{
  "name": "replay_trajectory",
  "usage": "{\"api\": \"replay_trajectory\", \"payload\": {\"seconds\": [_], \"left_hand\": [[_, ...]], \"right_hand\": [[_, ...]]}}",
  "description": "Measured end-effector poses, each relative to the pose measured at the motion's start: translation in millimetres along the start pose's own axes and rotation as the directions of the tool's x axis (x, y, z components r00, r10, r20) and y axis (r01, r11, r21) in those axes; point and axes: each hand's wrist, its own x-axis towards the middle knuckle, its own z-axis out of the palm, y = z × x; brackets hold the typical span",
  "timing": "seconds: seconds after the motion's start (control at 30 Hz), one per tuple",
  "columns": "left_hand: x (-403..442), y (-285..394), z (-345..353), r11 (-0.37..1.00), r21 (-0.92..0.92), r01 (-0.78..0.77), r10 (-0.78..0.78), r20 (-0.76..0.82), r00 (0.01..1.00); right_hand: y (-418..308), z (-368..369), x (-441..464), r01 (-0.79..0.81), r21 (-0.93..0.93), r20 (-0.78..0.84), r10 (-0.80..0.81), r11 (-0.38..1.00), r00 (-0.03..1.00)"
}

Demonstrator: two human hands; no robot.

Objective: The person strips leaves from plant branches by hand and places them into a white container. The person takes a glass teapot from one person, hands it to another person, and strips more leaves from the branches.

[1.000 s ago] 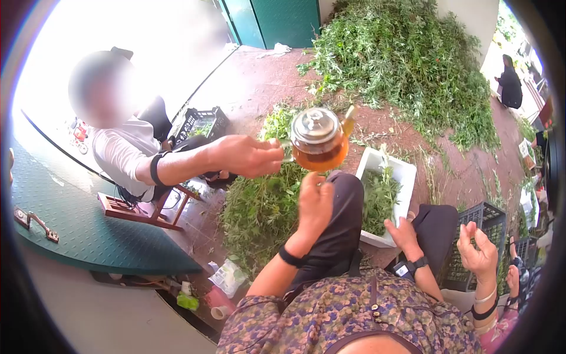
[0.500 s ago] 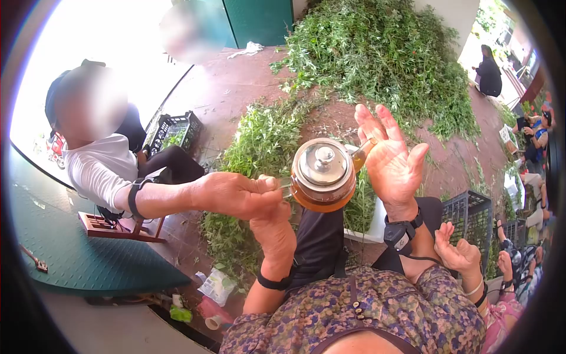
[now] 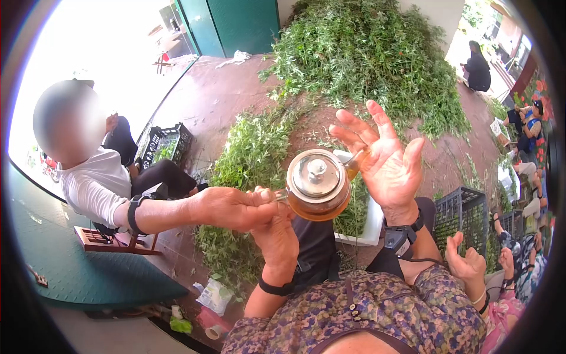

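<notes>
A glass teapot (image 3: pixel 318 197) with a metal lid and amber liquid hangs in front of my chest. My left hand (image 3: pixel 278 239) is closed at its handle, where the hand (image 3: pixel 233 207) of a co-worker also grips; the overlapping fingers partly hide the handle. On the other side, my right hand (image 3: pixel 386 168) is open, palm up and fingers spread, close by the spout (image 3: pixel 355 162). Whether the palm touches the spout I cannot tell. Below the pot, a white tray (image 3: pixel 372 227) holds green leafy stems.
A large heap of leafy stems (image 3: pixel 365 65) lies at the back, with a smaller pile (image 3: pixel 250 153) nearer. Black crates (image 3: pixel 463 215) stand at right and left. The co-worker (image 3: pixel 88 171) sits left by a green table (image 3: pixel 106 271). Other people are along the right.
The teapot has shifted slightly left and down in view. My right hand's fingers have spread and moved left around the spout. A blurred figure at the back left is gone from view.
</notes>
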Motion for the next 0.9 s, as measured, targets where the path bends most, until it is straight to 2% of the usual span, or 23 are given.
{"api": "replay_trajectory", "payload": {"seconds": [0.13,0.23,0.43,0.57,0.67,0.7,0.8,0.9], "left_hand": [[-3,-3,2,0.999,0.02,0.045,-0.045,-0.011,0.999],[-4,-12,-7,1.0,0.009,-0.024,0.023,0.085,0.996],[-10,-24,-4,0.997,0.05,0.065,-0.063,-0.055,0.997],[-12,-31,-4,0.982,0.168,0.08,-0.078,-0.022,0.997],[-19,-32,12,0.974,0.212,-0.079,0.074,0.033,0.997],[-19,-30,16,0.976,0.217,-0.004,0.001,0.013,1.0],[-13,-38,9,0.936,0.283,0.209,-0.245,0.101,0.964],[-17,-44,22,0.941,0.252,0.228,-0.266,0.132,0.955]], "right_hand": [[-3,-3,-6,0.025,0.003,-0.065,-0.025,1.0,0.998],[-1,-12,-12,0.038,-0.007,-0.082,-0.038,0.999,0.996],[-2,-28,-24,0.086,-0.129,-0.074,-0.096,0.988,0.993],[-9,-32,-34,0.091,-0.107,-0.141,-0.106,0.99,0.984],[-16,-34,-42,0.09,-0.119,-0.186,-0.111,0.989,0.976],[-18,-35,-45,0.093,-0.128,-0.195,-0.117,0.987,0.974],[-27,-41,-52,0.085,-0.143,-0.232,-0.117,0.986,0.966],[-41,-49,-61,0.071,-0.189,-0.26,-0.12,0.979,0.958]]}}
